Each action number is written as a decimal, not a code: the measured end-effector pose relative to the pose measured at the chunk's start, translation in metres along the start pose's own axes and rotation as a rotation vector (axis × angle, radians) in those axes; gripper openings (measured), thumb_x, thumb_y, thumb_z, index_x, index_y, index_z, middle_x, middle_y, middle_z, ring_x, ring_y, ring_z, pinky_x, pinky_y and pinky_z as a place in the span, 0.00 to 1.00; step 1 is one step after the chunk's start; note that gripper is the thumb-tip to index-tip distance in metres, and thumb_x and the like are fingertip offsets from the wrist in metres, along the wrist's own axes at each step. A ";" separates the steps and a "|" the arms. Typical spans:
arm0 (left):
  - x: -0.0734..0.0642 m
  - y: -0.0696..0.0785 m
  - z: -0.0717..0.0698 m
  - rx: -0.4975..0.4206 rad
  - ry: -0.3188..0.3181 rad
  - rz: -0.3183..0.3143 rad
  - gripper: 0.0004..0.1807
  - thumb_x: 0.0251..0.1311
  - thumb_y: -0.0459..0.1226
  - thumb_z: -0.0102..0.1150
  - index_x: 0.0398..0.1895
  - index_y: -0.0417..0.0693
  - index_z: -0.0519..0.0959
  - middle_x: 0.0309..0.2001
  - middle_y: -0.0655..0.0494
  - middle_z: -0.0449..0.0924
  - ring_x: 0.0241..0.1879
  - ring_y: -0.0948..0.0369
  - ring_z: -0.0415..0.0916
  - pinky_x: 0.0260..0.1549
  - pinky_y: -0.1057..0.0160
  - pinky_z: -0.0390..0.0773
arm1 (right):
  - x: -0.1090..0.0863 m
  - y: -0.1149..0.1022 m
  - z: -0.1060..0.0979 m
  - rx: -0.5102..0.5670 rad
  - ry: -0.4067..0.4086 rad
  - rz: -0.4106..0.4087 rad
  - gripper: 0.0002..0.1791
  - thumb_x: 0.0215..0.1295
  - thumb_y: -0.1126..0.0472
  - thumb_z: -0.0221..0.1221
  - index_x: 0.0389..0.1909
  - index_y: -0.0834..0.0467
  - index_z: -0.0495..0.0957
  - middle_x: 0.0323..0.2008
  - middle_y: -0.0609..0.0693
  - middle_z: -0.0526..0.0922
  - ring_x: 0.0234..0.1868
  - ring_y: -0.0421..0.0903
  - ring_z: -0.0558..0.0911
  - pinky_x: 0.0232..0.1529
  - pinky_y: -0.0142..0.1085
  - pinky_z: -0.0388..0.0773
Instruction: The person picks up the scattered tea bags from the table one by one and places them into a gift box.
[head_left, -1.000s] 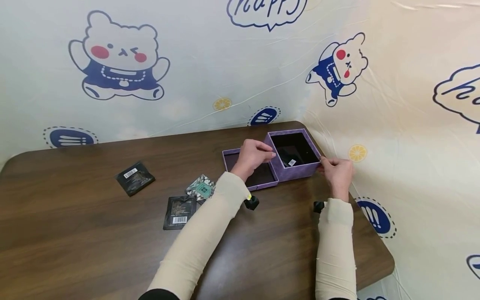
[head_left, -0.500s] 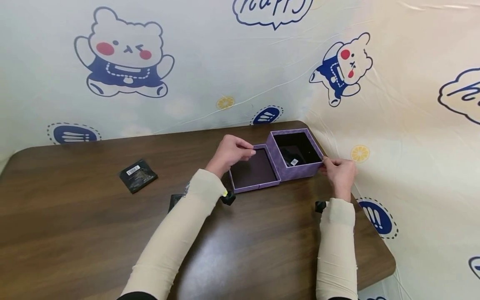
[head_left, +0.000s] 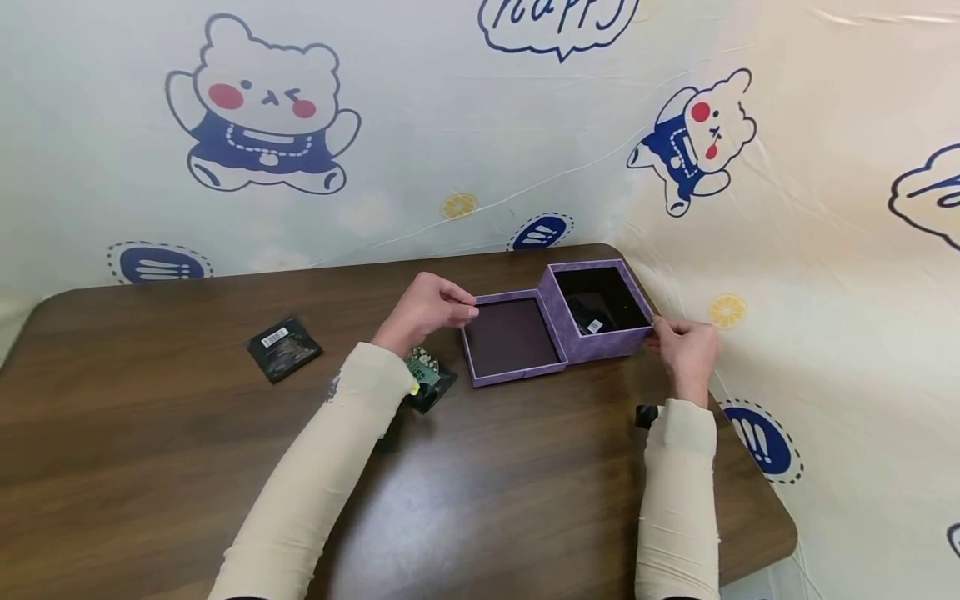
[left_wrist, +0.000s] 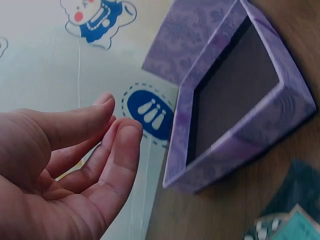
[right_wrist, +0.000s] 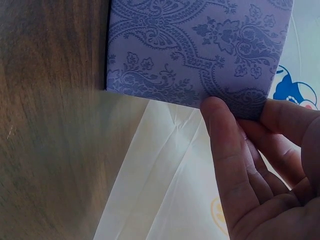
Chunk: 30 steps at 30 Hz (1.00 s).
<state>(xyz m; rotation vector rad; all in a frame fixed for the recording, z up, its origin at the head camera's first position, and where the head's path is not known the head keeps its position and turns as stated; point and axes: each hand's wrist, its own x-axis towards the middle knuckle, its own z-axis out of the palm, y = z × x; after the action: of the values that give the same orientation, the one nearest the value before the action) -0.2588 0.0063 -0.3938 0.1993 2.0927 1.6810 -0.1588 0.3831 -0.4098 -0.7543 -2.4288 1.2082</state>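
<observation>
In the head view a purple patterned box stands at the table's back right corner. Its lid lies folded open on the left side. A dark packet with a white label is inside the box. My right hand pinches the box's near right corner between thumb and fingers; the right wrist view shows the fingertips on the patterned wall. My left hand, its fingers loosely curled with nothing between them, is beside the lid's left edge. A green-labelled packet peeks out past the left wrist.
A black packet with a barcode label lies farther left on the brown table. The left sleeve covers part of the tabletop. Behind and to the right hangs a printed cloth with bear drawings.
My left hand has moved left, from beside the box's opening across the lid to its left edge. The sleeve now hides the nearer black packet. My right hand stays on the box corner.
</observation>
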 end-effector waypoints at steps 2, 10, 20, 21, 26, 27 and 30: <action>-0.001 -0.003 -0.005 -0.006 0.000 -0.006 0.11 0.59 0.27 0.70 0.45 0.32 0.85 0.44 0.41 0.83 0.47 0.42 0.82 0.47 0.52 0.85 | 0.000 0.001 -0.001 0.001 0.007 0.007 0.21 0.70 0.51 0.62 0.43 0.68 0.87 0.32 0.62 0.87 0.19 0.33 0.83 0.25 0.22 0.80; -0.008 -0.018 -0.029 0.022 0.038 -0.031 0.10 0.59 0.27 0.69 0.44 0.32 0.85 0.43 0.40 0.84 0.38 0.50 0.84 0.50 0.46 0.82 | 0.000 0.001 0.000 -0.005 0.009 -0.005 0.20 0.70 0.52 0.62 0.43 0.68 0.87 0.32 0.62 0.87 0.18 0.31 0.82 0.25 0.24 0.81; -0.012 -0.049 -0.047 0.303 0.099 -0.082 0.08 0.61 0.29 0.69 0.42 0.35 0.87 0.42 0.41 0.85 0.35 0.52 0.81 0.43 0.52 0.85 | 0.000 0.001 -0.001 -0.017 0.011 0.004 0.21 0.70 0.50 0.63 0.44 0.67 0.87 0.26 0.54 0.88 0.18 0.30 0.82 0.24 0.21 0.79; -0.012 -0.052 -0.048 0.352 0.102 -0.082 0.08 0.61 0.30 0.70 0.41 0.35 0.87 0.42 0.42 0.85 0.35 0.53 0.80 0.42 0.53 0.84 | 0.000 0.001 -0.001 -0.021 0.008 0.006 0.21 0.70 0.50 0.63 0.44 0.67 0.87 0.29 0.57 0.88 0.18 0.30 0.82 0.24 0.21 0.79; -0.012 -0.061 -0.050 0.547 0.114 -0.048 0.06 0.57 0.32 0.73 0.36 0.39 0.89 0.43 0.42 0.85 0.42 0.50 0.77 0.38 0.55 0.81 | 0.000 0.001 0.000 -0.024 0.007 0.015 0.21 0.70 0.50 0.62 0.45 0.67 0.87 0.35 0.65 0.86 0.18 0.30 0.82 0.24 0.21 0.79; -0.011 -0.062 -0.050 0.566 0.116 -0.042 0.05 0.56 0.33 0.74 0.35 0.40 0.90 0.43 0.43 0.85 0.44 0.49 0.76 0.39 0.54 0.80 | 0.000 0.001 0.000 -0.022 0.007 0.016 0.22 0.70 0.50 0.62 0.45 0.67 0.87 0.36 0.65 0.86 0.18 0.30 0.81 0.24 0.21 0.79; -0.011 -0.062 -0.049 0.592 0.117 -0.028 0.05 0.54 0.32 0.76 0.33 0.41 0.90 0.42 0.44 0.86 0.46 0.47 0.76 0.42 0.52 0.80 | -0.001 0.000 0.000 -0.020 0.014 0.010 0.21 0.70 0.50 0.62 0.44 0.67 0.87 0.36 0.66 0.86 0.17 0.30 0.81 0.23 0.21 0.79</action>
<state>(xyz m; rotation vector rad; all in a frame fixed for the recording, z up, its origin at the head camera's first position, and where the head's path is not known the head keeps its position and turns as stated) -0.2601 -0.0572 -0.4429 0.2524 2.6189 1.0346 -0.1582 0.3828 -0.4103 -0.7793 -2.4320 1.1809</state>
